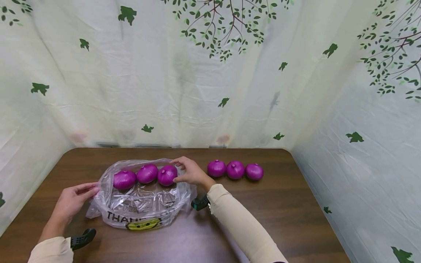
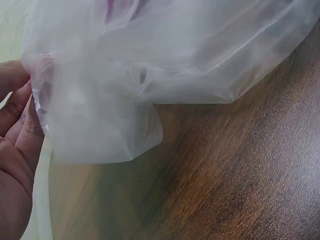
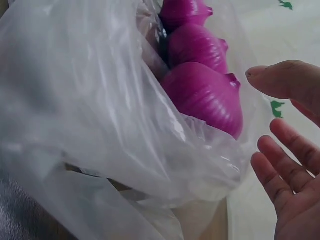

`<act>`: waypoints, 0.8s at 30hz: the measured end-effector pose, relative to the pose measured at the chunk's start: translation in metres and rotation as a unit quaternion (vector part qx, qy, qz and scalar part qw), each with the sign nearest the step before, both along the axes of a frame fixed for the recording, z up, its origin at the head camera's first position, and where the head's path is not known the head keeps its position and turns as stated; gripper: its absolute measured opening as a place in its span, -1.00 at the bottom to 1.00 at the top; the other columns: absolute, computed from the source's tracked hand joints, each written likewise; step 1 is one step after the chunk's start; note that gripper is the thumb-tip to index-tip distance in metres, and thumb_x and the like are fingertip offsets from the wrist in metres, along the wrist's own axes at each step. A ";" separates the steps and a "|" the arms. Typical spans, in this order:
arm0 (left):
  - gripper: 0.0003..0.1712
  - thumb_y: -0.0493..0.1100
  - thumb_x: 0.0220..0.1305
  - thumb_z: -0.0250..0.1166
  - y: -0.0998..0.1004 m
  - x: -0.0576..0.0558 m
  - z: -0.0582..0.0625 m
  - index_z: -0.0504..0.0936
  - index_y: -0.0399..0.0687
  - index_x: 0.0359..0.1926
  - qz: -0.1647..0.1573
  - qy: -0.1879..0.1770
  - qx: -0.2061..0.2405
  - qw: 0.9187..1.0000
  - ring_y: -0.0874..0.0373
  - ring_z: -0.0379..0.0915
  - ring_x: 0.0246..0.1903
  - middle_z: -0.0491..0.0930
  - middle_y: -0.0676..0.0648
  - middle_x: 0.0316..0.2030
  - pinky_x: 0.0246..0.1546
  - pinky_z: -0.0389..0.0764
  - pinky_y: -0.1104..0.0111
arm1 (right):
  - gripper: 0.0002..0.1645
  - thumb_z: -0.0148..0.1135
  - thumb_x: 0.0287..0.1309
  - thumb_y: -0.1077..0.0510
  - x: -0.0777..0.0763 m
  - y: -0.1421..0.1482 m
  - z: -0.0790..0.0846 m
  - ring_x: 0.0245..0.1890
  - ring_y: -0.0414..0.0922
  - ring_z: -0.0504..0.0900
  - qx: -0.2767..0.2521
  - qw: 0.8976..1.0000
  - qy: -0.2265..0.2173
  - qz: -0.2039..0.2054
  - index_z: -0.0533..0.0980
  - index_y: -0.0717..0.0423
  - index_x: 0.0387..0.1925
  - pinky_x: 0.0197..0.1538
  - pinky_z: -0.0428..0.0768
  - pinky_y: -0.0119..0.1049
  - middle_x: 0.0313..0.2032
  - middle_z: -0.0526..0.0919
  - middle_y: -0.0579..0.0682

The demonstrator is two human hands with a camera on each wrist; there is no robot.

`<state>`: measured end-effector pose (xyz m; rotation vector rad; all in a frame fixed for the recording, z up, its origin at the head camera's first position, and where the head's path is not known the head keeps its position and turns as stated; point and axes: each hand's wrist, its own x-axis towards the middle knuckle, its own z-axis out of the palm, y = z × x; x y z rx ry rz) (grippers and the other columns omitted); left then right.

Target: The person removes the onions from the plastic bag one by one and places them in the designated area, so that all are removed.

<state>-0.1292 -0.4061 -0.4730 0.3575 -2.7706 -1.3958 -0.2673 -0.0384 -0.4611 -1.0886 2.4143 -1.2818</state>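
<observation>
A clear plastic bag (image 1: 179, 209) with dark lettering and a yellow print lies on the table, its mouth spread wide. Three purple onions sit in a row along its far side: a left one (image 1: 124, 180), a middle one (image 1: 147, 173) and a right one (image 1: 167, 175). At the bag's left edge, my left hand (image 1: 70, 201) pinches the film; the left wrist view shows fingertips (image 2: 42, 67) behind the thin plastic. My right hand (image 3: 295, 165) is beside the right onion (image 3: 207, 97), fingers spread and slightly bent, with nothing in its grasp.
Three more purple onions, a left one (image 1: 216, 168), a middle one (image 1: 235, 170) and a right one (image 1: 254, 171), stand in a row to the right of the bag. The brown wooden table (image 1: 279, 219) meets leaf-printed curtains (image 1: 184, 109) at its back and sides.
</observation>
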 end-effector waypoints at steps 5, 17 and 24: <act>-0.33 0.05 0.31 0.25 -0.001 0.000 -0.001 0.47 -0.52 0.12 0.002 -0.001 0.001 1.000 0.67 0.32 -0.37 0.62 -0.32 -0.07 -0.40 0.49 0.61 | -0.29 0.49 -0.08 0.30 0.000 -0.007 -0.003 0.09 0.03 0.50 0.010 1.000 0.000 0.000 0.45 0.20 0.17 0.11 0.49 -0.27 0.09 0.50 0.12; -0.29 0.11 0.31 0.23 -0.002 -0.002 -0.001 0.47 -0.49 0.14 0.001 -0.015 -0.003 1.000 0.67 0.31 -0.37 0.57 -0.38 -0.01 -0.39 0.47 0.60 | -0.21 0.57 -0.18 0.24 -0.001 -0.022 -0.008 0.12 -0.07 0.48 0.075 0.997 0.024 -0.028 0.46 0.16 0.17 0.15 0.42 -0.40 0.10 0.49 0.08; -0.29 0.10 0.31 0.24 -0.003 -0.002 -0.002 0.45 -0.50 0.15 0.001 -0.017 0.004 1.000 0.65 0.32 -0.37 0.59 -0.37 -0.03 -0.39 0.48 0.58 | -0.17 0.57 -0.19 0.22 -0.002 -0.029 -0.013 0.16 -0.08 0.44 0.101 0.994 0.036 -0.033 0.45 0.15 0.20 0.20 0.36 -0.40 0.13 0.48 0.08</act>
